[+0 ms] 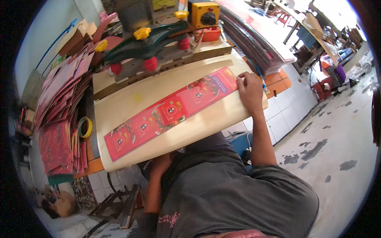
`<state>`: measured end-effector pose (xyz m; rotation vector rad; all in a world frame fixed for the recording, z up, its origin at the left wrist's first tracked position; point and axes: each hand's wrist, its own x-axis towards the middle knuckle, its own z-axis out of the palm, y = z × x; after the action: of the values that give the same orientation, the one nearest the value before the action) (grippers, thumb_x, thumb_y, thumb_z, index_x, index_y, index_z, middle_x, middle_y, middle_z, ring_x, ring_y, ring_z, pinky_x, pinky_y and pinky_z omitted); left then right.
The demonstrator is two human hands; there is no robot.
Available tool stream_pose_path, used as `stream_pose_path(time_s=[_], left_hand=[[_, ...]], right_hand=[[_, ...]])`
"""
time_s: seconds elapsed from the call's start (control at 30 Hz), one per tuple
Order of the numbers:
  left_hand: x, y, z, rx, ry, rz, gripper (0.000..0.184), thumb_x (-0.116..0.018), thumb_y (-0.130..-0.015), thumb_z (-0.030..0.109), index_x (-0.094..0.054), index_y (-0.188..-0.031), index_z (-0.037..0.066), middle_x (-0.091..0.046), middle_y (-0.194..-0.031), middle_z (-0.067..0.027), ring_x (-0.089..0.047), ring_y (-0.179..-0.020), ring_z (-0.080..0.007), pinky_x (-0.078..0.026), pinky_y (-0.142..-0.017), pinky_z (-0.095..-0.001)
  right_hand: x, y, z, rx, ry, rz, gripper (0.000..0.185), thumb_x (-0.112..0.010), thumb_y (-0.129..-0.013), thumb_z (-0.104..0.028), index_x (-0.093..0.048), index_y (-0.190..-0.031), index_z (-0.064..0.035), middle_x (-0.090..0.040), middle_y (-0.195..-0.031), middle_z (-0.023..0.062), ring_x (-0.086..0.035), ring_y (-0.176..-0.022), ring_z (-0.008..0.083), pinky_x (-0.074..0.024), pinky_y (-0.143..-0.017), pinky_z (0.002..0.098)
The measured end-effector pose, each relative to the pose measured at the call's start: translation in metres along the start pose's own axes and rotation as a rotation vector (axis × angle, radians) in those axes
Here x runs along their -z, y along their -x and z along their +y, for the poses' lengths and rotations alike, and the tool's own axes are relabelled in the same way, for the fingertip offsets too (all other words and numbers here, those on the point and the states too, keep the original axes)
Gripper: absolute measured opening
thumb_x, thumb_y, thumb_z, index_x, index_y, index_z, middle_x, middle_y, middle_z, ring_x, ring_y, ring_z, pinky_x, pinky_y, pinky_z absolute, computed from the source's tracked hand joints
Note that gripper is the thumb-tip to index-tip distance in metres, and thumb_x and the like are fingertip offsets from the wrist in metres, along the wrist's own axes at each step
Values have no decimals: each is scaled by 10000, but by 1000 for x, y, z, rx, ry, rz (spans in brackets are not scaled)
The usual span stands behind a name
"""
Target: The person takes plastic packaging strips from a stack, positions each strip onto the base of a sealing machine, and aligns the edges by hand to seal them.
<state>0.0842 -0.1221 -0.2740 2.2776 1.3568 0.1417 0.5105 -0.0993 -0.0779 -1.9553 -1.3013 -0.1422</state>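
A long red printed strip (171, 110) with repeated food pictures lies slantwise on a cream sheet-covered work surface (198, 133). My right hand (250, 89) is at the strip's far right end, fingers curled and closed on its edge. My left hand (162, 162) is low beside my body, under the front edge of the work surface; its fingers are hidden. Behind the strip stands a machine with a dark green metal arm (149, 44), yellow knobs and red feet.
Stacks of red printed sheets (55, 144) crowd the left, with a yellow tape roll (85, 127) beside them. A tall pile of flat sheets (260, 43) stands at the back right. A yellow control box (203, 15) sits by the machine, above a red bowl (209, 35).
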Motion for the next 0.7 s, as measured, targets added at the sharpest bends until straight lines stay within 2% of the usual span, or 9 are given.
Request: stream_pose_path(time_s=[0.03,0.1,0.2,0.3,0.43,0.53,0.63,0.7], left_hand=[[2,-7,6,-13,67,-35,526,-584,-1007,381,-588,-1406,38,-608,-1379,-256,-548,-1306,-446,-404,-1126,-521],[14,-25,29,95,246,-395,645,-415,-1104,457,-349,-1612,64,-287,-1690,-221,-273,-1565,-374,-228,-1285,-477],[55,-25,68,137,391,-481,677,-412,-1105,484,-326,-1621,53,-273,-1700,-202,-272,-1567,-356,-215,-1289,-466],[1,-32,27,53,417,-476,753,-470,-1074,540,-319,-1623,47,-276,-1702,-188,-288,-1559,-346,-221,-1287,-458],[25,-27,45,200,570,-512,767,-528,-1051,529,-340,-1613,42,-304,-1688,-189,-308,-1546,-346,-227,-1284,-457],[9,-28,39,141,595,-418,740,-571,-1038,485,-380,-1593,34,-353,-1660,-197,-325,-1536,-335,-234,-1283,-451],[-15,-27,30,169,664,-323,706,-599,-1024,446,-425,-1554,12,-418,-1612,-203,-373,-1501,-333,-271,-1257,-467],[-42,-25,11,87,603,-142,520,-633,-999,297,-566,-1434,21,-564,-1485,-205,-510,-1387,-369,-374,-1181,-485]], right_hand=[[-1,-1,3,16,16,-6,144,-651,-977,-204,-672,-1013,-66,-637,-906,130,-661,-805,304,-508,-756,459],[-1,-1,3,43,32,9,144,-655,-980,-196,-673,-1011,-57,-633,-896,126,-663,-795,295,-509,-749,451],[0,0,1,36,32,10,144,-659,-981,-189,-674,-1006,-48,-630,-887,120,-663,-790,284,-511,-744,440],[1,0,0,61,12,21,136,-662,-980,-182,-675,-1003,-49,-627,-881,118,-656,-782,283,-506,-735,436],[-2,0,3,54,7,14,139,-659,-982,-187,-675,-1004,-51,-627,-880,121,-649,-776,285,-500,-728,435],[-2,-1,5,36,11,17,142,-656,-983,-190,-674,-1002,-50,-623,-873,120,-648,-776,282,-498,-725,436],[-1,0,5,19,3,-1,153,-653,-989,-199,-676,-1001,-48,-615,-863,116,-649,-782,278,-498,-726,436],[-2,1,6,23,-37,25,164,-650,-996,-206,-681,-1006,-46,-611,-884,122,-654,-796,279,-504,-741,433]])
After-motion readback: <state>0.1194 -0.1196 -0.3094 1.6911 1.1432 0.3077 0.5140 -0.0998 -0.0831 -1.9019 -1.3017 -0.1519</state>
